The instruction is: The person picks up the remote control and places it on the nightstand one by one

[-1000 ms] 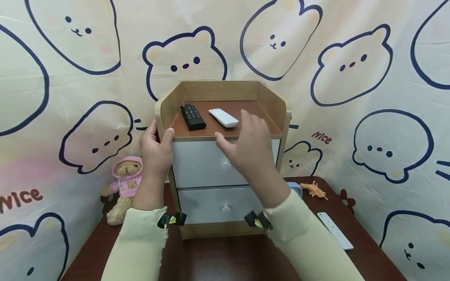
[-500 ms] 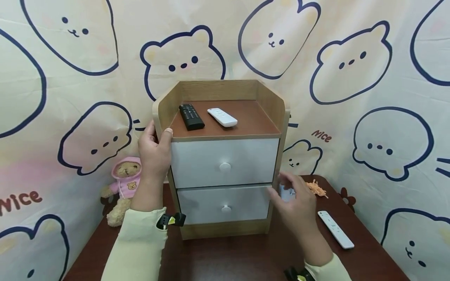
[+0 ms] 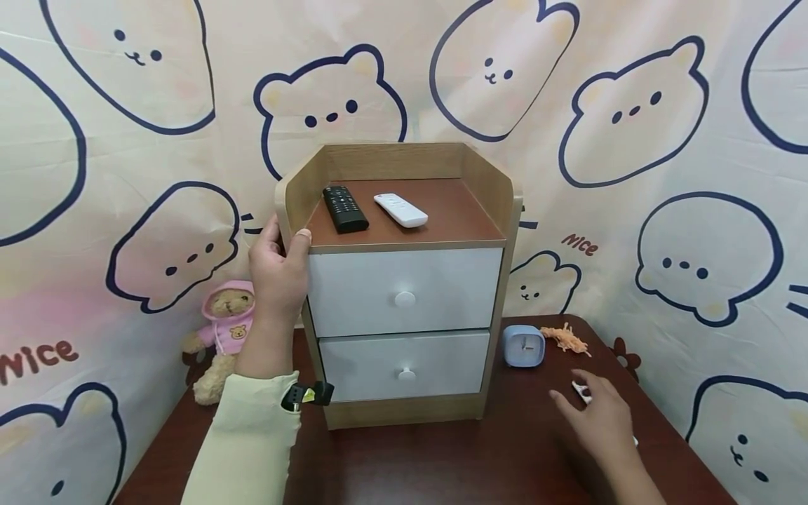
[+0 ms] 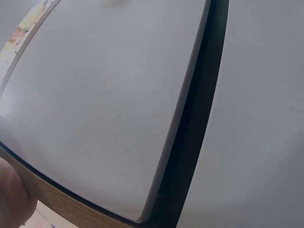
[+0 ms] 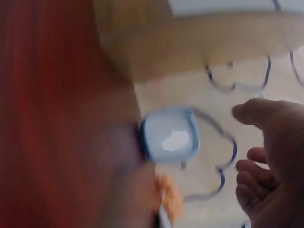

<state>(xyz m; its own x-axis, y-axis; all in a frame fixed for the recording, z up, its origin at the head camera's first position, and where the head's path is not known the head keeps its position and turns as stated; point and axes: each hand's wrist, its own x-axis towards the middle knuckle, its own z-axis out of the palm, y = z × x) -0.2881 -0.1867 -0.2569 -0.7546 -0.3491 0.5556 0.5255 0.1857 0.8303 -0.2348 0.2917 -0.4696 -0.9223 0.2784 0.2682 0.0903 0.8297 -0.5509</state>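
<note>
Beneath right grip [image 3: 596, 419], white remote [image 3: 581, 391]; backdrop [image 3: 416, 77] reads "Nice" twice.

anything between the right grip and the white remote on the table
Nothing visible: in the head view the right grip overlaps part of the white remote; the blue square object and orange object lie farther back.

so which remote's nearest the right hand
The white remote on the table, partly hidden by the right hand; the black remote and other white remote lie atop the cabinet.
</note>
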